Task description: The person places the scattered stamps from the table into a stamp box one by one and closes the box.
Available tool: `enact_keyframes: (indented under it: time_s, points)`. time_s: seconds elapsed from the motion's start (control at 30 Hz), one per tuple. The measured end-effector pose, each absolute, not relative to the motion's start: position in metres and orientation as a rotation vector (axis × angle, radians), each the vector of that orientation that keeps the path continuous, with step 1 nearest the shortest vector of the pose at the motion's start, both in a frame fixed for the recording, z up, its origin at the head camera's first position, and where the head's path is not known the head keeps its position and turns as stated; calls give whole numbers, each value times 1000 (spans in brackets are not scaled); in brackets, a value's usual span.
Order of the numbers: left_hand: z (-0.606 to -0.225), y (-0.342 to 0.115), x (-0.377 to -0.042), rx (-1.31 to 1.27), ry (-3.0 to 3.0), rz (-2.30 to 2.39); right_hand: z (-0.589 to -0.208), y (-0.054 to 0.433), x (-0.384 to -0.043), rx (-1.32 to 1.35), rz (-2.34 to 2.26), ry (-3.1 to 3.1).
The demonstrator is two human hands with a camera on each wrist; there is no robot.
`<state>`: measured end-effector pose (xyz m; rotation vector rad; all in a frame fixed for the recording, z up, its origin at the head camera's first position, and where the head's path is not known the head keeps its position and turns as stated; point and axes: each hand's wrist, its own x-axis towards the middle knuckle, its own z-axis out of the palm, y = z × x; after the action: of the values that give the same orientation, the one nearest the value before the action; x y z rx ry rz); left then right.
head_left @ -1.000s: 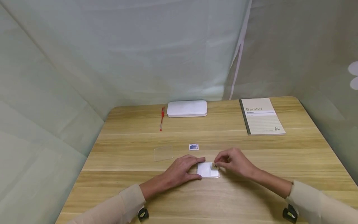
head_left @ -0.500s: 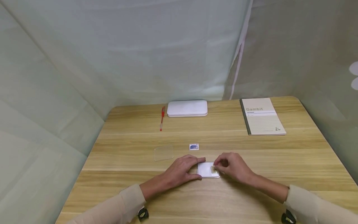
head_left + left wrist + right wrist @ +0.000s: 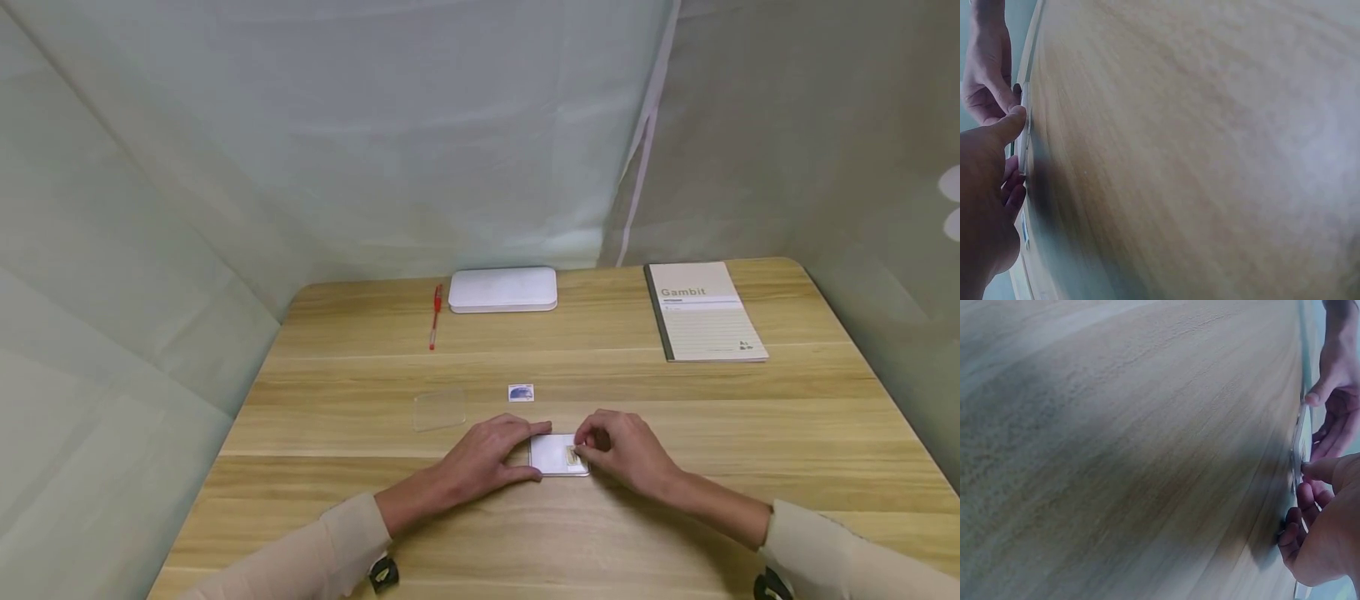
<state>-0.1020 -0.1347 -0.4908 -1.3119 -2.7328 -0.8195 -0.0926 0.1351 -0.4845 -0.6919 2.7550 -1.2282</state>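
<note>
A small flat white case (image 3: 547,457) lies on the table in the head view. My left hand (image 3: 489,457) grips its left end, thumb on the near edge and fingers along the far edge. Over the case's right part, the thumb and index finger of my right hand (image 3: 628,450) pinch a small yellowish postage stamp (image 3: 572,456). Part of that stamp is hidden by the fingertips. Farther back lies a blue-and-white stamp (image 3: 521,392). In the left wrist view, the thumb of the left hand (image 3: 988,187) presses the case's edge (image 3: 1024,128), seen almost side-on.
A clear plastic plate (image 3: 439,410) lies left of the case. Toward the back edge are a red pen (image 3: 435,317), a white box (image 3: 502,290) and a notebook (image 3: 705,312) marked "Gambit". Fabric walls (image 3: 450,142) stand behind and beside the wooden table (image 3: 337,483).
My right hand has come slightly toward me, bringing the yellowish stamp lower and flatter over the right part of the case. The left hand has kept its place on the case.
</note>
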Motion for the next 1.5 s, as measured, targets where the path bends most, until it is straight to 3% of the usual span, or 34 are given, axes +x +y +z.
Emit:
enact_keyframes:
  time_s: [1.5]
  points:
    - [-488,-135,-102,-1309,-2804,-726,-478,136,-92,-635,-1298,2814]
